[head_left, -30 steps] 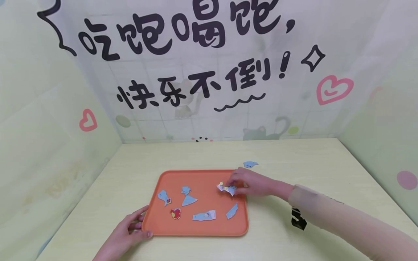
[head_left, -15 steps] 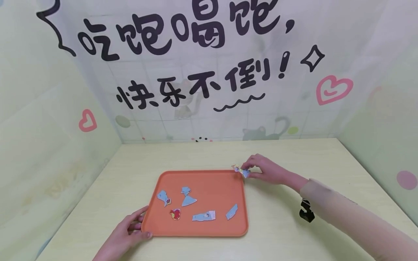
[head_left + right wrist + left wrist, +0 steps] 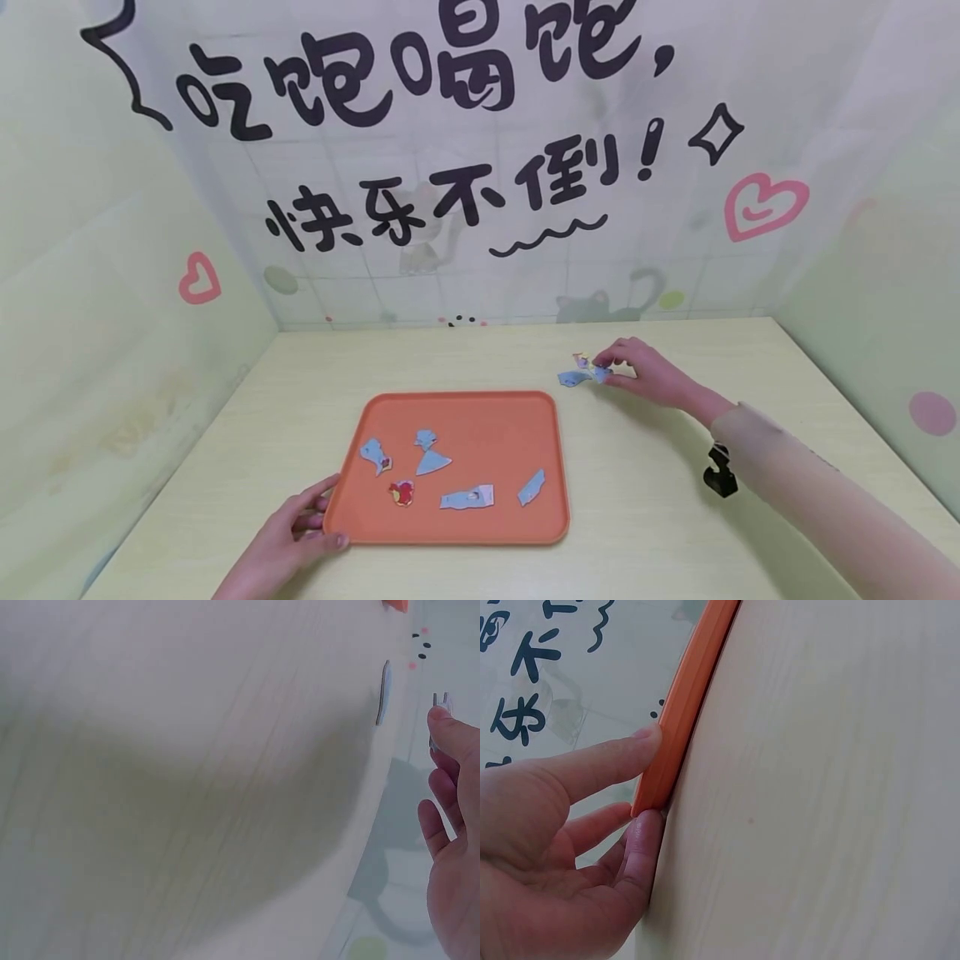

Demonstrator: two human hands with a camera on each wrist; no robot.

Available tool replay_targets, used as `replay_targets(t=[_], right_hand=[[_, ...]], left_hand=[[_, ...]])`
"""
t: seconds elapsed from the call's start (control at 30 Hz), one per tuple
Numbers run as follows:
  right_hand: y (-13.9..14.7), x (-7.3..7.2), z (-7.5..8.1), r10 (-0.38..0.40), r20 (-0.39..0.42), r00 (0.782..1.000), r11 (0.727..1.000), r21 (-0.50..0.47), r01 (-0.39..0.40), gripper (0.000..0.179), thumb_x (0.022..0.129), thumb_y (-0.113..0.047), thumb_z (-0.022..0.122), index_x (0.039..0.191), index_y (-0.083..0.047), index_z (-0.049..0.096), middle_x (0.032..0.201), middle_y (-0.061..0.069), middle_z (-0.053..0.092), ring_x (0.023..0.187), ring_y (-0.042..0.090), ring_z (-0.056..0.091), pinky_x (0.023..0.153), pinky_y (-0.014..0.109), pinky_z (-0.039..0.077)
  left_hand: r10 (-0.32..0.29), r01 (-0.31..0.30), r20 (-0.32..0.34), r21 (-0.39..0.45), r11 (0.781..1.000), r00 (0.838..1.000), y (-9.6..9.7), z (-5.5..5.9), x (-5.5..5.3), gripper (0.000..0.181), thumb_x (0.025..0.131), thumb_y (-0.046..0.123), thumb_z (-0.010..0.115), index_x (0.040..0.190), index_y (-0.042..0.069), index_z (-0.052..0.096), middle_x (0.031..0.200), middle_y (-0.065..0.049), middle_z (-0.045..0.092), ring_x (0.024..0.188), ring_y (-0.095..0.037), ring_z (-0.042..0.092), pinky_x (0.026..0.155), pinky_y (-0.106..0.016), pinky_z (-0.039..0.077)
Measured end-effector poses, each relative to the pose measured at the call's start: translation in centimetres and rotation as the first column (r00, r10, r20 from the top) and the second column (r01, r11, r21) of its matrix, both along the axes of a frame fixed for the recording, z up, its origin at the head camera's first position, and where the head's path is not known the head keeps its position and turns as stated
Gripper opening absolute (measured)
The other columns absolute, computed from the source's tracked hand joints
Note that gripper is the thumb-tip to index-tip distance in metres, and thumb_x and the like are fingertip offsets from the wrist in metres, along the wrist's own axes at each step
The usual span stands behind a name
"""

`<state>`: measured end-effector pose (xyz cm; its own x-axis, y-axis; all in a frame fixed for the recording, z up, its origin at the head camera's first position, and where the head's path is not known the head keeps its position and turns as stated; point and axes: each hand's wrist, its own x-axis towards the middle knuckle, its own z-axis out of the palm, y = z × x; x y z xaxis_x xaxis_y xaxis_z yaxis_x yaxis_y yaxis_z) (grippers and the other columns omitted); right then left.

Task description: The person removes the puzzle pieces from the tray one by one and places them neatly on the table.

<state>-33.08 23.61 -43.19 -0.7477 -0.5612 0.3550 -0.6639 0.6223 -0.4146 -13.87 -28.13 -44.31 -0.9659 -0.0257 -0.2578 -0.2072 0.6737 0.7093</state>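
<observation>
With thumb and fingers my left hand [image 3: 285, 533] grips the front left corner of an orange tray [image 3: 491, 429]; the left wrist view shows the thumb [image 3: 641, 742] on its rim. Beyond the tray's back right corner, my right hand [image 3: 651, 373] pinches a torn piece of printed card [image 3: 582, 361], light blue with pink and yellow, raised above the table. Just under it in the head view lies a flat blue card piece [image 3: 572, 379] on the table. The right wrist view shows the held piece edge-on, mostly hidden by the thumb.
Several torn card pieces lie on the tray: a blue triangle [image 3: 433, 462], a red piece [image 3: 402, 492], a long blue strip [image 3: 467, 497] and a slanted blue one [image 3: 532, 487]. Printed cloth walls [image 3: 337, 283] enclose the pale wooden table [image 3: 675, 517] behind and at both sides.
My right hand has lifted the card piece off the tray's right part and carried it back and right, over the table beside the loose blue piece. My left hand has stayed at the tray corner.
</observation>
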Motion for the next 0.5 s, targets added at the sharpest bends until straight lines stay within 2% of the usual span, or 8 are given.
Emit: replay_targets(t=[0.2, 0.5], right_hand=[[1.6, -0.6, -0.4, -0.043, 0.017, 0.999, 0.999, 0.02, 0.042, 0.026, 0.085, -0.005, 0.074, 0.111, -0.001, 0.069, 0.101, 0.009, 0.067, 0.096, 0.027, 0.059, 0.087, 0.045, 0.046], [2.5, -0.9, -1.0, -0.076, 0.059, 0.995, 0.994, 0.083, 0.071, 0.026, 0.085, -0.004, 0.073, 0.11, 0.002, 0.069, 0.101, 0.012, 0.068, 0.096, 0.028, 0.058, 0.087, 0.04, 0.044]], left_hand=[[0.012, -0.012, 0.008, -0.003, 1.0, 1.0, 0.0, -0.1, 0.0, 0.086, 0.079, 0.032, 0.082, 0.151, 0.012, 0.039, 0.13, -0.012, 0.054, 0.104, -0.018, 0.056, 0.083, -0.025, 0.048], [0.006, -0.006, 0.006, -0.01, 1.0, 1.0, 0.0, 0.0, -0.1, 0.085, 0.08, 0.03, 0.081, 0.151, 0.011, 0.039, 0.13, -0.012, 0.054, 0.104, -0.017, 0.056, 0.083, -0.025, 0.048]])
